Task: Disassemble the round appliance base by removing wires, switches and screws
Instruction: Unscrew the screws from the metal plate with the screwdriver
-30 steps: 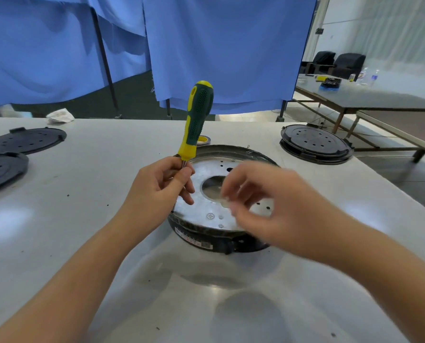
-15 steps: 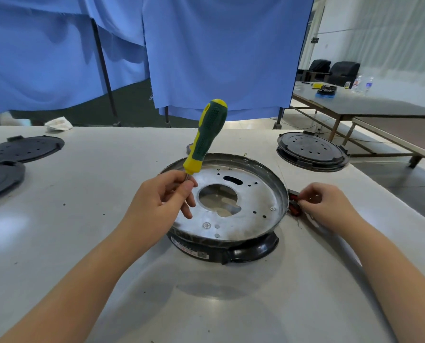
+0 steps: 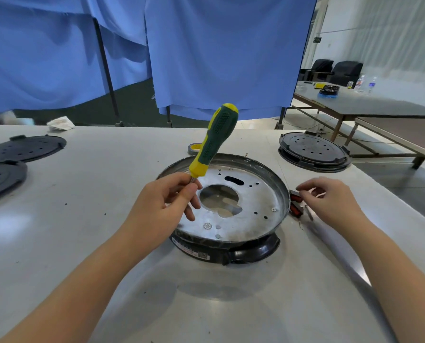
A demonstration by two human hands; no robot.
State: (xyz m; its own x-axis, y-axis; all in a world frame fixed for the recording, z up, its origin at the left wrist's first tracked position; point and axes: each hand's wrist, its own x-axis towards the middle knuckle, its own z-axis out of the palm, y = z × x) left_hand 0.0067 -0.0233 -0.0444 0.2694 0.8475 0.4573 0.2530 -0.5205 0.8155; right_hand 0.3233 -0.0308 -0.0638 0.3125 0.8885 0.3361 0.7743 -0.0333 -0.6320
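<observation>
The head camera looks down on a round appliance base (image 3: 227,214) sitting on a pale grey table (image 3: 82,219); every place below is given from that base. The base is a shallow silver metal dish with a large cut-out in its middle, small holes across it, and a black plastic body beneath with a label on the near side. A screw (image 3: 207,226) sits in the dish near its near edge, and another screw (image 3: 273,209) lies close to its right rim.

Over the left edge of the base, the left hand (image 3: 161,206) holds a screwdriver (image 3: 212,142) by the metal shaft just under the handle, thumb and fingers curled round it. The green and yellow handle points up and away, tilted to the right; the tip is hidden inside the hand.

Just right of the base, the right hand (image 3: 330,201) hovers low over the table with its fingers bent and the fingertips drawn together. I cannot tell whether they pinch anything. Under it, touching or nearly touching the base's right rim, lie small red parts (image 3: 296,204).

Behind the base lies a roll of tape (image 3: 194,149). Further back and to the right sits a black round cover (image 3: 314,151). Well to the left lie two more black covers (image 3: 23,148). Beyond the table hang blue curtains (image 3: 218,53).
</observation>
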